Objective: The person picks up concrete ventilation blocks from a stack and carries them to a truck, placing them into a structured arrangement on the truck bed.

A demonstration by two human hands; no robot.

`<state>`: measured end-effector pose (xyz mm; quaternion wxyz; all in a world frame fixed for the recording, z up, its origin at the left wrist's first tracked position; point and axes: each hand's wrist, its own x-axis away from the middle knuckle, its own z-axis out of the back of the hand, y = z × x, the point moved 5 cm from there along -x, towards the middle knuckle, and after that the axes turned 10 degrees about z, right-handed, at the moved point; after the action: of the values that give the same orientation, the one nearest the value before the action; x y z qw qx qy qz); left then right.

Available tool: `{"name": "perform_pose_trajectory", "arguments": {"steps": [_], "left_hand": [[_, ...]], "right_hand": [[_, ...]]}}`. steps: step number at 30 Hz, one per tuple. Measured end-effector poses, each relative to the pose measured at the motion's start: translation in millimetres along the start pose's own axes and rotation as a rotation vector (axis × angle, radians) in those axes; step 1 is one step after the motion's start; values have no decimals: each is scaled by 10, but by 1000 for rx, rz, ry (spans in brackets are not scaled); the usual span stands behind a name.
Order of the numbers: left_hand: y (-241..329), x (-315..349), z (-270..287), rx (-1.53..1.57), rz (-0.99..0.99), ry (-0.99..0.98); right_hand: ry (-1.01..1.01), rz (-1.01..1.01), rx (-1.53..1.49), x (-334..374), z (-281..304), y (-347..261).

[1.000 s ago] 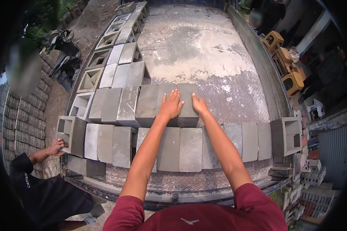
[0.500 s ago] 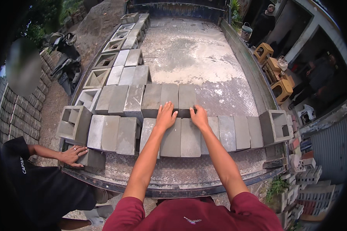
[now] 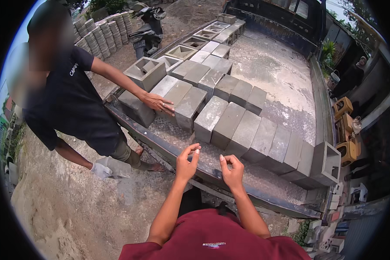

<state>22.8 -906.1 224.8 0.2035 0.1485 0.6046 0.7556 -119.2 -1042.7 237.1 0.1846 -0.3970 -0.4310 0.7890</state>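
My left hand (image 3: 187, 163) hovers over the rear edge of the truck bed (image 3: 177, 132), its fingers curved apart from the thumb, with nothing in it. Beside it my right hand (image 3: 232, 170) is likewise empty, thumb raised and fingers loosely bent. Nearest ahead of them stands a row of grey concrete blocks, among them a pale block (image 3: 210, 118) and a darker block (image 3: 230, 125). Neither hand touches a block. A co-worker's bare hand (image 3: 158, 103) rests by the blocks at the left; their gloved hand (image 3: 102, 170) holds another concrete block (image 3: 119, 167) low down.
Hollow concrete blocks (image 3: 182, 52) line the bed's left side, and another hollow block (image 3: 326, 164) stands at the right rear corner. A motorbike (image 3: 146, 32) is parked left of the truck. Yellow stools (image 3: 347, 152) stand to the right, near a person (image 3: 355, 73).
Both my hands have come off the blocks and drawn back toward me. My view has turned left. The co-worker has straightened, a gloved hand now showing with a block.
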Motion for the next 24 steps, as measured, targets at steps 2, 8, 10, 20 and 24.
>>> {"name": "perform_pose_trajectory", "arguments": {"steps": [2,8,10,20,24], "left_hand": [[-242,658,353,67,129,106],[-1056,2480,1392,104,396,485],[-1126,2904,1706,106,469,547],[-1477,4143,3370,175,504,840],[-1834,4610,4308,115,439,913]], "right_hand": [[-129,-51,-97,465,-183,-172],[-614,-28,-226,1575,-835,-589],[-747,-19,-263,1872,-1082,-733],[-1123,156,-356,3023,-2947,-1948],[-1164,240,-347,3649,-3819,-2454]]}}
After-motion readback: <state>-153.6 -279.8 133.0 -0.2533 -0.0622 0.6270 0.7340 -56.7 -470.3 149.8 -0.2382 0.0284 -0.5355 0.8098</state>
